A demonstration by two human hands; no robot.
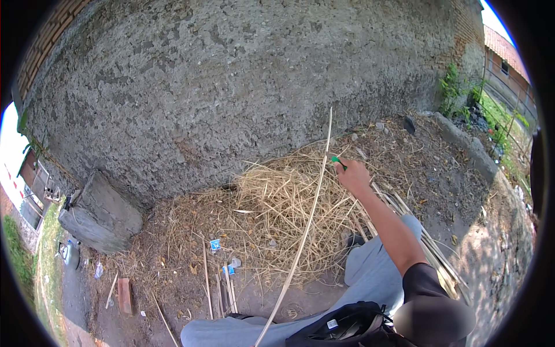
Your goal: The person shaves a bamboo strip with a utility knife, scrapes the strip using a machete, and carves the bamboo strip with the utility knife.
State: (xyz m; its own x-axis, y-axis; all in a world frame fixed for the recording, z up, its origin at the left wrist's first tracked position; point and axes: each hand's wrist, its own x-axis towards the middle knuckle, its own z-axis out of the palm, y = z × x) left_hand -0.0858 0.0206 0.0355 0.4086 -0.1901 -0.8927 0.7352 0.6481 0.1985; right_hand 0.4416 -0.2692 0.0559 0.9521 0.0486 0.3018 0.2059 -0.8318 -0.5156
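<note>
My right hand is closed around a small knife with a green and black handle. Its blade, short and partly hard to make out, is at the upper part of a long, pale strip that looks like bamboo. The strip slants from the lower edge of the picture up toward the wall and bows slightly. My left hand is out of the picture. Beneath the strip lies a heap of thin, curly straw-coloured shavings.
A rough grey wall rises behind the heap. Several long strips lie beside my right leg. More thin sticks and a reddish brick lie at left, near a concrete block. Blue-and-white litter dots the dirt.
</note>
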